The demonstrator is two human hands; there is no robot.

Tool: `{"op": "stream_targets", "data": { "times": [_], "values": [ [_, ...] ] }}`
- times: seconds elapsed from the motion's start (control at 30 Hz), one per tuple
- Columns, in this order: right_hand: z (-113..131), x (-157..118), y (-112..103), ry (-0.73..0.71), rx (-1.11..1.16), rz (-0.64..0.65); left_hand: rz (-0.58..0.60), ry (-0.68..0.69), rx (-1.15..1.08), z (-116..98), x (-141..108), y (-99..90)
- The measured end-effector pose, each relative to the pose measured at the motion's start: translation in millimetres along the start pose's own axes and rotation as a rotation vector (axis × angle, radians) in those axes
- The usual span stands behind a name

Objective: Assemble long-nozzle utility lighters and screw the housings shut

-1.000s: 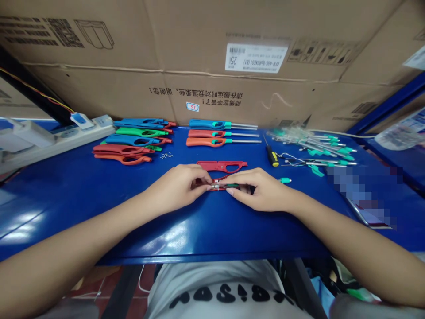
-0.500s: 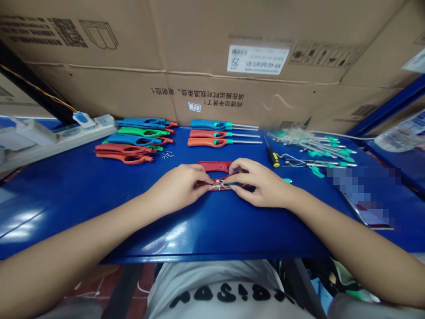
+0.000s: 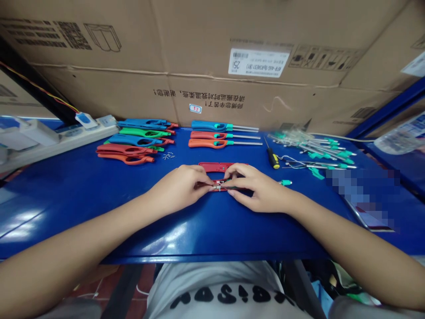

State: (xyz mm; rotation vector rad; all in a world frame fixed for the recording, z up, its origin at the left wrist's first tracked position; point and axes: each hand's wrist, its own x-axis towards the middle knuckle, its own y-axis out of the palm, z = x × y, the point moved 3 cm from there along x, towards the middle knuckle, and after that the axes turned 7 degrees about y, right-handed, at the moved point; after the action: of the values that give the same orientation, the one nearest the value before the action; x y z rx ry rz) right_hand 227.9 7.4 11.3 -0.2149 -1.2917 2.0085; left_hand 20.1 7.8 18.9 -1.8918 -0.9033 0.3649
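Note:
An opened red lighter half (image 3: pixel 219 188) with small parts inside lies on the blue table (image 3: pixel 172 239), between my hands. My left hand (image 3: pixel 181 188) pinches its left end with thumb and fingers. From the right, my right hand (image 3: pixel 257 188) has its fingertips closed on the small parts in this half and covers its right end. Just behind lies a second red shell half (image 3: pixel 212 167), partly hidden by my right fingers. A teal-tipped piece (image 3: pixel 285 182) shows beyond my right hand.
Several coloured handles (image 3: pixel 128 149) and small screws (image 3: pixel 168 156) lie at left, assembled lighters (image 3: pixel 207 143) behind. At right are a screwdriver (image 3: pixel 273 158), metal rods with teal parts (image 3: pixel 327 148) and a blurred phone (image 3: pixel 365 204). A power strip (image 3: pixel 71 135) sits far left; cardboard (image 3: pixel 199 40) stands behind.
My right hand has shifted slightly down and its fingers have moved over the small parts. More of the teal-tipped piece shows. My left hand stays nearly still.

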Motion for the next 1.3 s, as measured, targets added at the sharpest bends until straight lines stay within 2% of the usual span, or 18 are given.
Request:
{"op": "stream_targets", "data": {
  "times": [0.17,0.37,0.47,0.7,0.8,0.87,0.97,1.03,1.1,1.2,1.3],
  "values": [
    [-22,3,-9,0.148,-0.047,-0.169,0.001,-0.01,-0.006,-1,0,-1.7],
    [-46,0,-12,0.293,0.013,-0.13,0.019,-0.069,-0.012,-1,1,-6.8],
    [-48,0,-11,0.307,-0.023,-0.131,0.028,-0.086,-0.002,2,1,-9.2],
    [-42,1,-18,0.304,-0.209,-0.162,0.047,-0.025,0.058,4,-1,-7.8],
    [-37,0,-23,0.33,-0.232,-0.203,-0.017,0.04,0.168,1,-2,-10.3],
    [-33,-1,-26,0.375,-0.112,-0.253,-0.135,0.15,0.237,-2,-2,-14.6],
    [-28,-1,-27,0.502,0.249,-0.279,-0.295,0.329,0.319,-5,-2,-19.7],
    [-25,0,-26,0.595,0.499,-0.241,-0.333,0.392,0.372,-4,-2,-20.1],
    [-24,0,-26,0.657,0.658,-0.195,-0.341,0.419,0.399,-2,0,-19.1],
    [-26,-1,-29,0.698,0.71,-0.157,-0.337,0.42,0.383,1,0,-17.1],
    [-30,-2,-27,0.685,0.636,-0.087,-0.295,0.402,0.345,3,0,-15.1]
  ]
}}
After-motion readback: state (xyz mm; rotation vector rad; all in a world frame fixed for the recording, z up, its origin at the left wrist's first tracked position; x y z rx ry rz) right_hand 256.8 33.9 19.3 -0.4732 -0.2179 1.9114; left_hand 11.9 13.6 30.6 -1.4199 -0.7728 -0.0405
